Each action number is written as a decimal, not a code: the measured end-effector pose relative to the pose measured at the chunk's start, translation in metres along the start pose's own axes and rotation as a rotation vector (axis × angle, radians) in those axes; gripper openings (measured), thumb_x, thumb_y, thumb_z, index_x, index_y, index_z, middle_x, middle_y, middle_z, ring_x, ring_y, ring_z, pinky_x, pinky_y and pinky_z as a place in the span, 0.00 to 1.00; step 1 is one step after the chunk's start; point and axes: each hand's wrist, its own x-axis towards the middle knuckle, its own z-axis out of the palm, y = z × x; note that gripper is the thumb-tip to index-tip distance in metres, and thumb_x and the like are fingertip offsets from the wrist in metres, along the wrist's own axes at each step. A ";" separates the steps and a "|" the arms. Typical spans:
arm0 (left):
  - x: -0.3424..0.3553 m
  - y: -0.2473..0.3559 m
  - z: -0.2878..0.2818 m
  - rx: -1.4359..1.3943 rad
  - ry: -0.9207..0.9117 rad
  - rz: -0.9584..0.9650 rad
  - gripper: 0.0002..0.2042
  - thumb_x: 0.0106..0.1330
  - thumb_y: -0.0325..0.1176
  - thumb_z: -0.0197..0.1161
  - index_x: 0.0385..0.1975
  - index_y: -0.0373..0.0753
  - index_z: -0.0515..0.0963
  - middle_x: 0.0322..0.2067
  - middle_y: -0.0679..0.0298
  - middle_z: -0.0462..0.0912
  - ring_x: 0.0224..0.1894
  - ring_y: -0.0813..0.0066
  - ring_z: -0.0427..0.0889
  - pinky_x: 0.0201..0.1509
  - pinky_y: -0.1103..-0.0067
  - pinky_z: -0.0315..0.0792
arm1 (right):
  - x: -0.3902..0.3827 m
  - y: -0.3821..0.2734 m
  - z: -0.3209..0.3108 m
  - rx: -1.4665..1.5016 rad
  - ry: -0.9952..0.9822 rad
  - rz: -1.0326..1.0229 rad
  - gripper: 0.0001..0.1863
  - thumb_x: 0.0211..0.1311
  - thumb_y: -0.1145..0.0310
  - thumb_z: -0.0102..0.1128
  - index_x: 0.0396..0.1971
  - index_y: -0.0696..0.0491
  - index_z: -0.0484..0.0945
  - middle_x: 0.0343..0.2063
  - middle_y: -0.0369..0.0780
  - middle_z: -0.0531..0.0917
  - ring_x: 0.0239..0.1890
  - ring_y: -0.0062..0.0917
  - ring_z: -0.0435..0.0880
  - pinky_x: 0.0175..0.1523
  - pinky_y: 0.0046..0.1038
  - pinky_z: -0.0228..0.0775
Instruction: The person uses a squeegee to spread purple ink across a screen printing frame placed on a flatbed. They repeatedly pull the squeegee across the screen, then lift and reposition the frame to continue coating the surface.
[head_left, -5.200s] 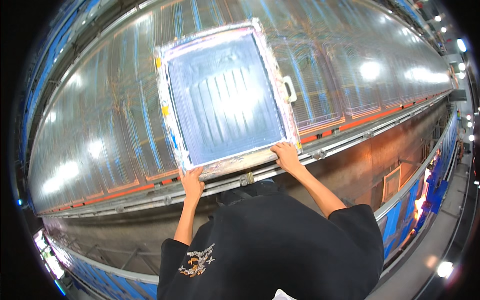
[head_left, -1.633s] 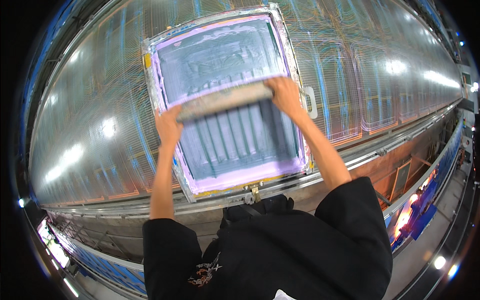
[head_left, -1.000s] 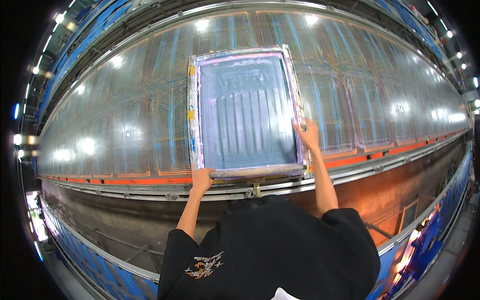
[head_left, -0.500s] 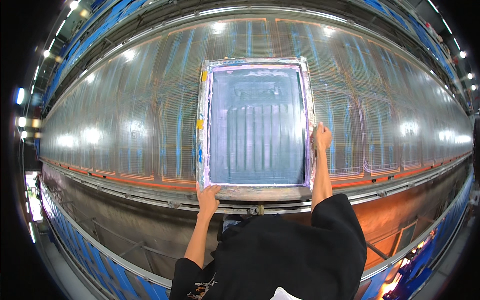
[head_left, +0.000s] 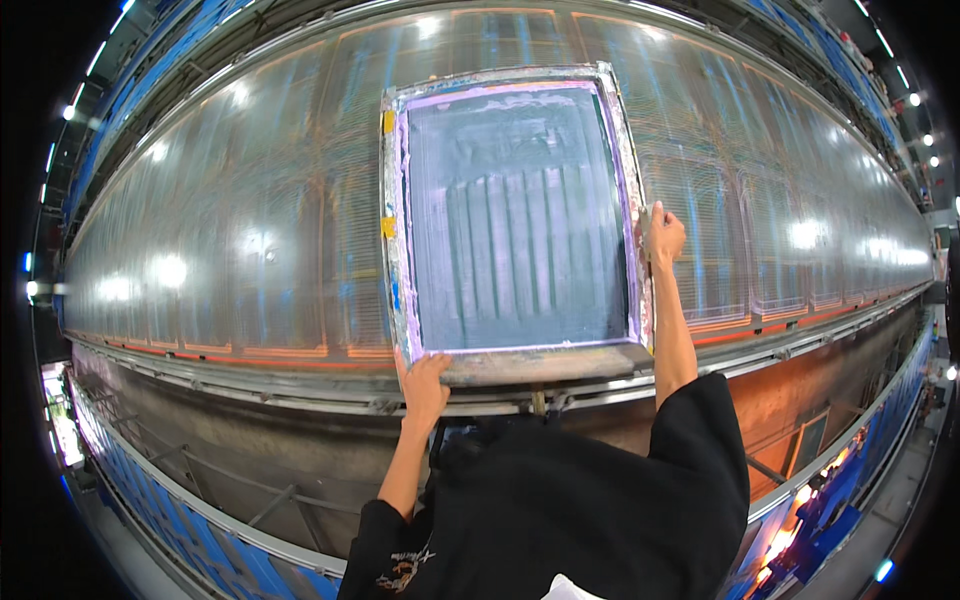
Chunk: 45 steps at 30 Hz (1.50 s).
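Observation:
A screen printing frame (head_left: 510, 365) stands out over the long table, its mesh grey-blue with pale purple smears and a row of dark vertical stripes. Its rim is caked with old ink, and yellow and blue patches mark the left side. My left hand (head_left: 426, 386) grips the near left corner, thumb lying over the bottom rail. Higher up on the opposite side, my right hand (head_left: 667, 236) is closed around the right rail. The fingers beneath the rim are partly hidden. The frame seems lifted at least a little off the table.
The long printing table (head_left: 290, 215) carries thin coloured lines and orange-edged panels. A metal rail (head_left: 240, 385) runs along its near edge, close to my body. Beyond the aisle lies a blue-sided table (head_left: 215, 520); another blue structure (head_left: 160, 120) runs along the far side.
The screen printing frame has come closer to the camera and looks larger, turned slightly anticlockwise. Both hands have kept their holds and moved with it. The whole view has tilted a little.

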 end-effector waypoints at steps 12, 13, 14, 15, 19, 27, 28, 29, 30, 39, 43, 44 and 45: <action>0.001 -0.017 0.026 0.150 0.071 0.015 0.25 0.47 0.21 0.68 0.49 0.45 0.88 0.51 0.62 0.89 0.61 0.59 0.83 0.83 0.46 0.33 | -0.026 0.067 0.037 0.227 -0.053 0.044 0.31 0.69 0.43 0.61 0.21 0.60 0.81 0.19 0.46 0.81 0.24 0.34 0.77 0.37 0.41 0.69; -0.002 -0.016 0.026 0.141 0.069 0.008 0.25 0.47 0.21 0.67 0.49 0.45 0.88 0.51 0.62 0.89 0.61 0.59 0.83 0.83 0.46 0.33 | -0.026 0.072 0.035 0.221 -0.062 0.043 0.31 0.69 0.43 0.62 0.22 0.61 0.80 0.19 0.46 0.81 0.24 0.33 0.76 0.37 0.40 0.69; -0.006 -0.017 0.024 0.135 0.067 0.000 0.25 0.47 0.21 0.67 0.49 0.45 0.88 0.51 0.62 0.89 0.61 0.59 0.83 0.83 0.46 0.33 | -0.027 0.073 0.038 0.184 -0.017 -0.002 0.32 0.70 0.42 0.59 0.22 0.61 0.80 0.21 0.47 0.82 0.25 0.39 0.77 0.39 0.42 0.70; -0.007 -0.013 0.023 0.132 0.071 -0.011 0.25 0.47 0.21 0.67 0.49 0.45 0.88 0.51 0.62 0.89 0.61 0.58 0.83 0.83 0.46 0.33 | -0.031 0.072 0.039 0.161 -0.052 0.035 0.32 0.70 0.42 0.58 0.23 0.60 0.80 0.21 0.47 0.82 0.26 0.40 0.77 0.39 0.43 0.70; -0.004 -0.011 0.016 0.149 0.055 0.007 0.26 0.47 0.21 0.67 0.50 0.46 0.88 0.51 0.61 0.90 0.60 0.59 0.84 0.83 0.47 0.33 | -0.018 0.075 0.045 0.080 -0.167 0.007 0.32 0.71 0.41 0.55 0.27 0.61 0.81 0.26 0.52 0.85 0.32 0.48 0.82 0.43 0.47 0.72; 0.065 -0.049 0.000 0.322 -0.280 0.141 0.17 0.55 0.49 0.76 0.43 0.52 0.91 0.37 0.56 0.90 0.46 0.54 0.87 0.79 0.48 0.48 | -0.076 0.033 -0.060 -0.168 -0.604 -0.587 0.39 0.59 0.42 0.71 0.62 0.55 0.76 0.58 0.54 0.82 0.60 0.51 0.81 0.64 0.50 0.71; 0.078 -0.043 -0.012 0.351 -0.331 0.139 0.17 0.55 0.52 0.76 0.41 0.51 0.91 0.35 0.55 0.90 0.45 0.54 0.87 0.79 0.48 0.49 | -0.097 0.017 -0.081 -0.073 -0.833 -0.654 0.41 0.56 0.43 0.74 0.63 0.54 0.75 0.61 0.54 0.80 0.62 0.50 0.80 0.65 0.50 0.70; 0.078 -0.038 -0.022 0.334 -0.319 0.117 0.15 0.57 0.50 0.75 0.40 0.51 0.92 0.33 0.55 0.89 0.44 0.53 0.87 0.79 0.48 0.48 | -0.126 0.013 -0.098 -0.175 -0.984 -0.664 0.38 0.56 0.47 0.74 0.62 0.53 0.77 0.59 0.53 0.82 0.60 0.48 0.81 0.68 0.49 0.68; 0.077 -0.030 -0.026 0.316 -0.327 0.111 0.13 0.58 0.47 0.73 0.39 0.50 0.92 0.31 0.54 0.88 0.42 0.52 0.87 0.79 0.49 0.48 | -0.159 0.018 -0.122 -0.285 -1.132 -0.644 0.35 0.56 0.51 0.75 0.61 0.52 0.78 0.57 0.52 0.83 0.59 0.46 0.82 0.70 0.48 0.66; 0.040 -0.010 -0.032 0.141 -0.142 0.126 0.18 0.51 0.25 0.69 0.44 0.42 0.90 0.37 0.54 0.91 0.46 0.55 0.88 0.82 0.52 0.44 | -0.215 0.057 -0.152 -0.283 -0.849 -0.740 0.21 0.50 0.79 0.67 0.47 0.51 0.86 0.43 0.44 0.90 0.49 0.39 0.87 0.75 0.46 0.61; 0.016 -0.024 -0.001 0.093 -0.054 0.127 0.24 0.47 0.21 0.68 0.49 0.41 0.88 0.48 0.56 0.89 0.56 0.58 0.85 0.82 0.51 0.45 | -0.227 0.061 -0.141 -0.306 -0.863 -0.737 0.21 0.47 0.82 0.63 0.45 0.55 0.85 0.45 0.45 0.89 0.53 0.41 0.85 0.71 0.45 0.66; 0.016 -0.020 0.002 0.094 -0.019 0.110 0.26 0.46 0.20 0.68 0.51 0.41 0.87 0.51 0.57 0.89 0.59 0.59 0.83 0.81 0.50 0.46 | -0.232 0.068 -0.138 -0.298 -0.765 -0.799 0.22 0.47 0.83 0.62 0.46 0.55 0.85 0.47 0.44 0.88 0.55 0.40 0.84 0.70 0.44 0.66; 0.015 -0.018 0.004 0.109 0.006 0.109 0.28 0.45 0.20 0.68 0.53 0.41 0.86 0.53 0.58 0.88 0.60 0.59 0.83 0.81 0.51 0.46 | -0.239 0.078 -0.133 -0.285 -0.669 -0.858 0.24 0.47 0.84 0.61 0.48 0.54 0.85 0.49 0.44 0.88 0.57 0.39 0.84 0.70 0.44 0.67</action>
